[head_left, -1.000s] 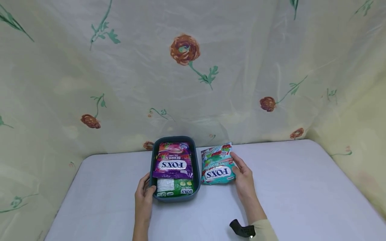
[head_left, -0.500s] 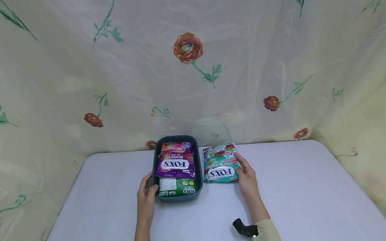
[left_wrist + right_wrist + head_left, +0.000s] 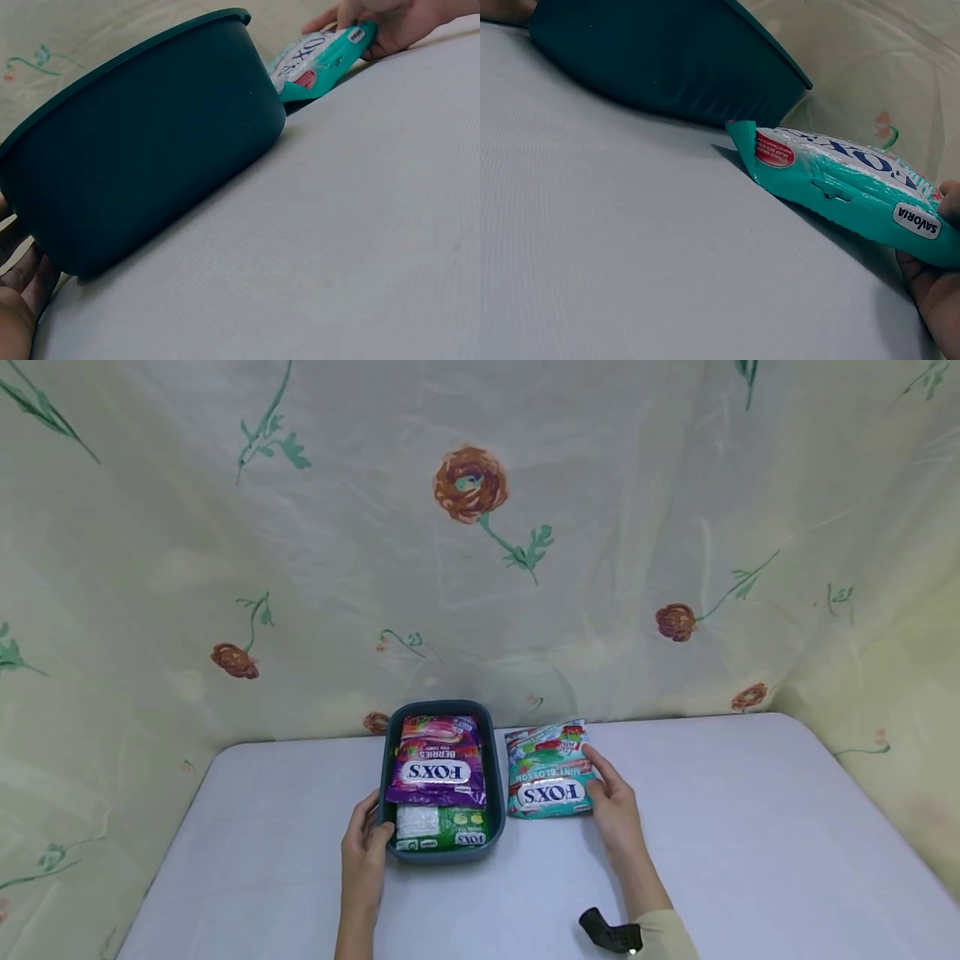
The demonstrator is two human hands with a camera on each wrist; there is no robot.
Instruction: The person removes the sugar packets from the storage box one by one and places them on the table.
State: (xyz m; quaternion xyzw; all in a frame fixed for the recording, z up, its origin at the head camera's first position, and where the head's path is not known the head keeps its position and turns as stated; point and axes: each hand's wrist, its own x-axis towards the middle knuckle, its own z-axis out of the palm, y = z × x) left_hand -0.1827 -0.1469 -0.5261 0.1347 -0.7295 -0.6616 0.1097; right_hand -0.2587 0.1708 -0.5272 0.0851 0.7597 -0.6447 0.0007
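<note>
Left hand (image 3: 366, 837) grips dark container (image 3: 446, 857) at its left wall, presumably steadying it. Right hand (image 3: 617, 802), well apart, pinches teal packet (image 3: 546, 764) by its right edge, just beside container. Inside, 2 packets: purple packet (image 3: 437, 756) overlaps green packet (image 3: 459, 828), likely for fit.

Teal pouch (image 3: 550, 774); blue-green tub (image 3: 446, 857); purple packet (image 3: 438, 762); green packet (image 3: 442, 828); rust-flowered backdrop (image 3: 480, 593).

– How was the space enclosed?
– It was walled by a pale, creased sheet (image 3: 592, 468), printed with rust-brown, green-stemmed flowers (image 3: 471, 497) and tinted yellower at the right.
– And what was seen below?
– A softly lit white counter (image 3: 765, 843), its far corners rounded.
</note>
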